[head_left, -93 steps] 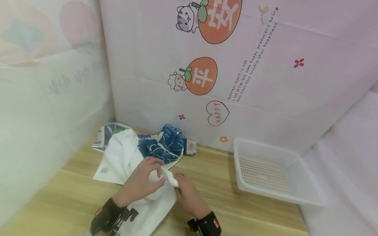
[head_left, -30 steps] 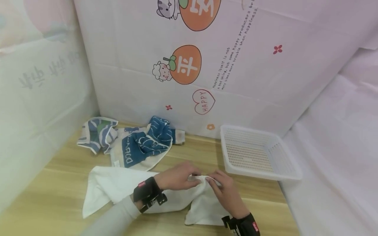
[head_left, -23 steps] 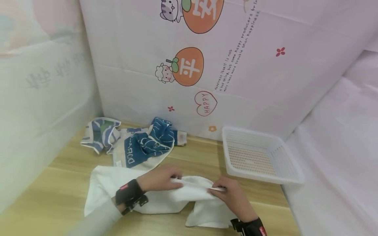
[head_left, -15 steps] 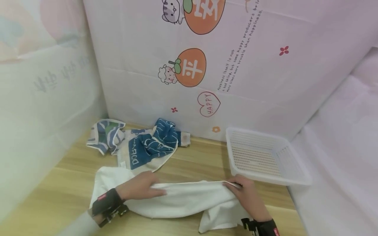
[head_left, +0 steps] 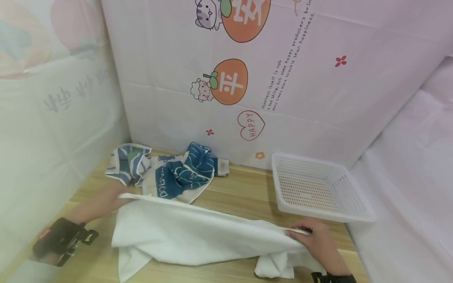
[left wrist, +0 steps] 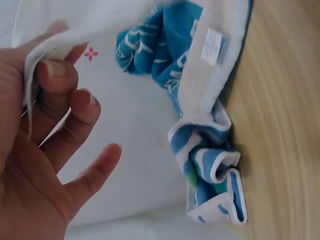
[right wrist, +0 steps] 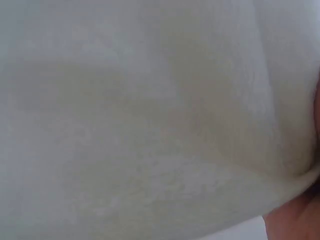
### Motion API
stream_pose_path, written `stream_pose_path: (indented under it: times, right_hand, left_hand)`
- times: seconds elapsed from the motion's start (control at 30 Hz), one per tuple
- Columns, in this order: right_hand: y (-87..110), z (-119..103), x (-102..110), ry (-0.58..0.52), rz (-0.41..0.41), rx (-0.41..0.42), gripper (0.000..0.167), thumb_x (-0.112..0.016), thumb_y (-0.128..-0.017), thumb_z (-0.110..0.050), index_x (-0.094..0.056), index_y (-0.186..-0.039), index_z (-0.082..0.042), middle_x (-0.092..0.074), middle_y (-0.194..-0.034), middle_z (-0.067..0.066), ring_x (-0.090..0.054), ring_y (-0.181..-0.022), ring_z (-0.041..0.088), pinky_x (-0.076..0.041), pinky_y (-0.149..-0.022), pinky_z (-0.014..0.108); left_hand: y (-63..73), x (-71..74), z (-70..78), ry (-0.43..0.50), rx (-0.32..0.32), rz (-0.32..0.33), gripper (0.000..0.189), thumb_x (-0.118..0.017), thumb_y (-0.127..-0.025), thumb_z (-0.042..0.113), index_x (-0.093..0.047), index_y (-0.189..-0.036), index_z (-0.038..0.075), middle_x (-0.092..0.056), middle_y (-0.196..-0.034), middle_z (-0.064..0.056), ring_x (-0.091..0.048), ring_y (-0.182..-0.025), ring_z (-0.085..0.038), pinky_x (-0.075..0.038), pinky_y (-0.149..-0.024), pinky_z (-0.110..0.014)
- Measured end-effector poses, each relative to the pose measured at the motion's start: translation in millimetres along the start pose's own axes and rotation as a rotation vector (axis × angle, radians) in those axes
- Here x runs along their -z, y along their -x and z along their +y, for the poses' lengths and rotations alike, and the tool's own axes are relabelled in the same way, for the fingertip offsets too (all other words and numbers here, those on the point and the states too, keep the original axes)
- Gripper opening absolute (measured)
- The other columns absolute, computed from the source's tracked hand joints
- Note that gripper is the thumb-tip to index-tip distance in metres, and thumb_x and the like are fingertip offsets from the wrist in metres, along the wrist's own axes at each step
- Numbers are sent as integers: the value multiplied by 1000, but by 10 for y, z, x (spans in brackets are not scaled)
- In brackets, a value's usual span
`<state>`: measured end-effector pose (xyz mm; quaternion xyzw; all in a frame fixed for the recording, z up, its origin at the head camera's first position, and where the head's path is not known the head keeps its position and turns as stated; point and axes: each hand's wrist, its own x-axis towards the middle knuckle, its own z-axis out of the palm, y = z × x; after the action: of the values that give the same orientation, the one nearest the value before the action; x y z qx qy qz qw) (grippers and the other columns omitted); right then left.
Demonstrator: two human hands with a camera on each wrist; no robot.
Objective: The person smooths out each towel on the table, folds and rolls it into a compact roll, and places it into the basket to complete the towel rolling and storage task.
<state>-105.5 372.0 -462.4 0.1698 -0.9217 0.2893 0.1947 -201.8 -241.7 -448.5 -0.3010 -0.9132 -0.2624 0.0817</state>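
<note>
A white towel is stretched between my two hands in the head view, its upper edge pulled nearly straight and its lower part hanging in folds over the table. My left hand pinches the towel's upper left corner; in the left wrist view the left hand has the cloth edge between thumb and fingers, the little finger held out. At the other end my right hand pinches the upper right edge. White cloth fills most of the right wrist view, with only a bit of the right hand at the corner.
Behind the towel lie a crumpled blue-and-white patterned towel and a striped blue, green and white cloth. An open white plastic basket stands at the right back. Printed white sheets wall in the wooden table.
The white towel has come off the patterned ones and toward the front. My left hand has slid far left along its edge, my right hand slightly right, spreading the towel wide.
</note>
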Motion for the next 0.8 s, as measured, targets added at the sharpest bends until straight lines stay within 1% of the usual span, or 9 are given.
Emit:
stream_pose_path:
  times: [0.13,0.23,0.3,0.37,0.47,0.6,0.67,0.73,0.8]
  right_hand:
    - [-3,48,-146,-13,-99,-26,21,-89,-74,-12,-77,-87,-24,-72,-84,-14,-63,-74,-2,-53,-65,16]
    - [-53,63,-225,-5,-197,-61,19,-84,-80,-9,-77,-89,-23,-70,-84,-15,-58,-73,-4,-51,-62,21]
    - [-162,65,-274,2,-225,-40,18,-83,-80,-5,-76,-90,-19,-68,-84,-13,-56,-73,-3,-51,-62,22]
    - [-339,50,-300,26,-192,35,20,-82,-79,0,-75,-92,-14,-69,-85,-9,-58,-74,0,-52,-62,22]
    - [-687,-5,-217,64,-78,133,23,-81,-77,8,-75,-94,-8,-69,-87,0,-61,-76,9,-52,-63,24]
    - [-1005,-137,85,121,77,175,27,-78,-79,13,-73,-100,-3,-67,-92,6,-57,-80,12,-47,-67,18]
    - [-1064,-220,232,120,149,202,27,-76,-80,15,-73,-102,-1,-66,-92,8,-55,-80,9,-43,-69,13]
    - [-1052,-315,343,93,202,223,26,-74,-81,17,-72,-101,2,-66,-92,10,-53,-82,5,-42,-72,10]
    - [-948,-404,401,63,222,243,27,-73,-79,19,-72,-100,3,-67,-90,9,-54,-83,1,-42,-74,8]
  left_hand:
    - [-10,162,-139,-83,62,64,10,-75,-88,10,-75,-98,7,-73,-86,-5,-67,-78,-20,-58,-71,-41]
    - [-96,254,-289,-121,146,91,18,-70,-91,7,-73,-107,0,-73,-97,-19,-68,-89,-38,-55,-79,-56]
    - [-174,324,-391,-117,199,95,21,-67,-93,6,-71,-111,-3,-72,-101,-25,-66,-91,-42,-54,-79,-59]
    - [-254,439,-475,-133,239,114,23,-64,-96,7,-69,-115,-5,-71,-101,-26,-67,-86,-42,-54,-74,-57]
    - [-413,679,-497,-175,267,210,26,-62,-97,7,-68,-119,-4,-71,-102,-28,-66,-86,-43,-53,-71,-57]
    - [-511,1009,-347,-210,231,438,26,-63,-90,-3,-71,-115,-4,-68,-108,-30,-63,-95,-50,-50,-76,-60]
    - [-432,1120,-248,-208,200,541,25,-65,-87,-7,-72,-111,-4,-68,-109,-29,-63,-97,-48,-52,-83,-47]
    - [-255,1164,-182,-186,147,612,24,-68,-83,-11,-73,-106,-5,-71,-106,-27,-69,-101,-22,-51,-88,-26]
    - [13,1133,-146,-178,120,619,26,-71,-79,-14,-73,-103,-5,-75,-102,-20,-62,-99,7,-40,-87,-5]
